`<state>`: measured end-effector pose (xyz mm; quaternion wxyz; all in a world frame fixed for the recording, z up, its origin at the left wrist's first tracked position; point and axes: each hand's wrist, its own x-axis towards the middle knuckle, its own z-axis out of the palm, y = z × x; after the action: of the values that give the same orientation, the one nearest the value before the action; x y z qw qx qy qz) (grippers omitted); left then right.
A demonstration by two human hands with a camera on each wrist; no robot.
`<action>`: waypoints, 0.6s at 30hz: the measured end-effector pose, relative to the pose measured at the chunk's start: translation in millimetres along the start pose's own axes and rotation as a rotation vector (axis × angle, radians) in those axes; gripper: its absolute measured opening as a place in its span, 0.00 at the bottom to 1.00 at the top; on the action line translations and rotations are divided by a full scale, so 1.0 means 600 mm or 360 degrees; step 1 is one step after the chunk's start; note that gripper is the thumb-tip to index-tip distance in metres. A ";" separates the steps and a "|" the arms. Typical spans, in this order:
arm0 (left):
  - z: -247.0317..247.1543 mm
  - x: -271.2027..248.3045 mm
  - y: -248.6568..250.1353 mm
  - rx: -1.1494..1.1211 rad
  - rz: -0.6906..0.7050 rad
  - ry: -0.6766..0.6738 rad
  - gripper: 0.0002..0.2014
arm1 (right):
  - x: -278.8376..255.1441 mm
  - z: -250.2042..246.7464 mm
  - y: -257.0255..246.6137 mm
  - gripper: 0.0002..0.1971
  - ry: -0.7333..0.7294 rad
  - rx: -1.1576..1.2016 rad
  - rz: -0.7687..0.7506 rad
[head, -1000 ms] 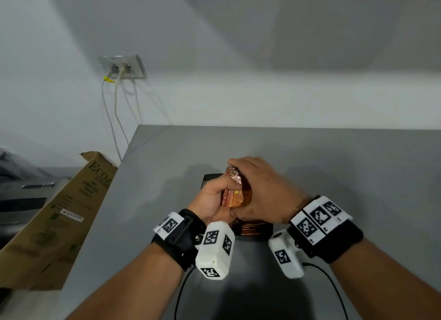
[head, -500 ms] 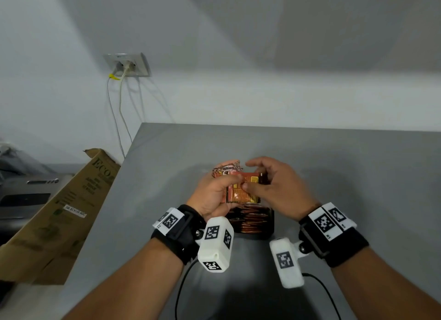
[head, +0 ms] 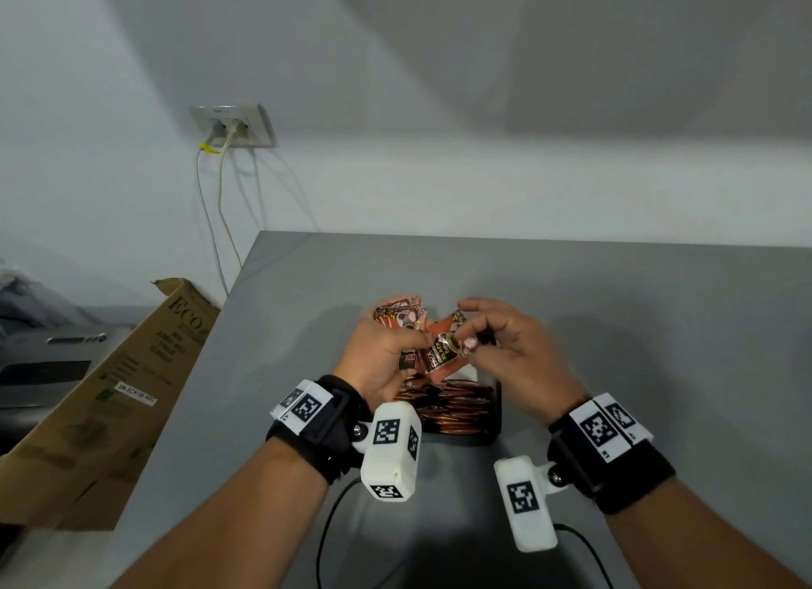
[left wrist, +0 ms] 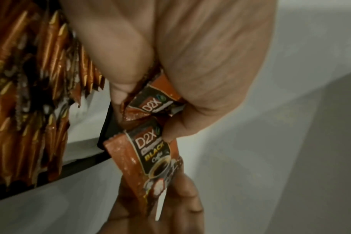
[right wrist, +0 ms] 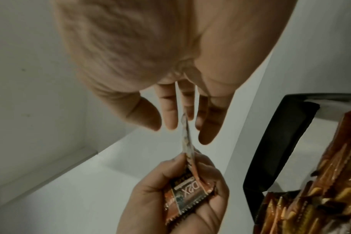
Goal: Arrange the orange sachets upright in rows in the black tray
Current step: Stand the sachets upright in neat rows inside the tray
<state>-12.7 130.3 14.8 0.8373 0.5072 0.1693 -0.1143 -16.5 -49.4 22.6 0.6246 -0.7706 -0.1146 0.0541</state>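
Above the black tray (head: 493, 417), my left hand (head: 406, 344) grips a small bundle of orange sachets (head: 397, 318). The right hand (head: 468, 344) pinches one orange sachet (head: 441, 353) at its end, and this sachet still touches the bundle. In the left wrist view the pinched sachet (left wrist: 150, 158) hangs below the gripped ones (left wrist: 156, 101). The right wrist view shows that sachet (right wrist: 187, 139) edge-on between my fingers (right wrist: 168, 117). Rows of orange sachets (head: 444, 408) stand in the near part of the tray; its far end is hidden by my hands.
The tray stands on a grey table (head: 615, 324) near its front. A cardboard box (head: 132, 382) leans past the table's left edge. A wall socket (head: 233, 127) with cables is at the back left. A black cable (head: 329, 522) runs under my wrists.
My right hand lifted off the bundle and moved right, drawing one sachet out by its end. The left hand keeps the bundle above the tray.
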 end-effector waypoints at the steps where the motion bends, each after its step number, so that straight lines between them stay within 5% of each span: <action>1: 0.001 -0.002 0.001 0.0015 0.0016 0.0003 0.36 | 0.001 0.000 -0.006 0.14 0.0006 0.0102 0.0062; 6: 0.005 -0.005 -0.007 0.0057 0.0086 -0.0056 0.33 | 0.008 0.004 -0.017 0.25 -0.0047 -0.0186 0.0126; 10: 0.006 -0.003 -0.003 -0.0091 0.0075 -0.0018 0.24 | 0.004 0.004 -0.007 0.12 0.0079 -0.0386 0.0151; 14: -0.005 -0.005 0.000 -0.0250 -0.0030 -0.0008 0.24 | 0.008 0.006 0.003 0.16 0.0297 0.0219 0.0378; 18: -0.004 -0.002 -0.005 -0.0284 0.0022 -0.0016 0.14 | 0.014 0.011 0.000 0.17 0.0104 0.0949 0.0609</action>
<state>-15.2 131.0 12.1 0.8808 0.4312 0.1709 -0.0955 -9.7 -40.9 21.9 0.8040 -0.5632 0.0727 0.1765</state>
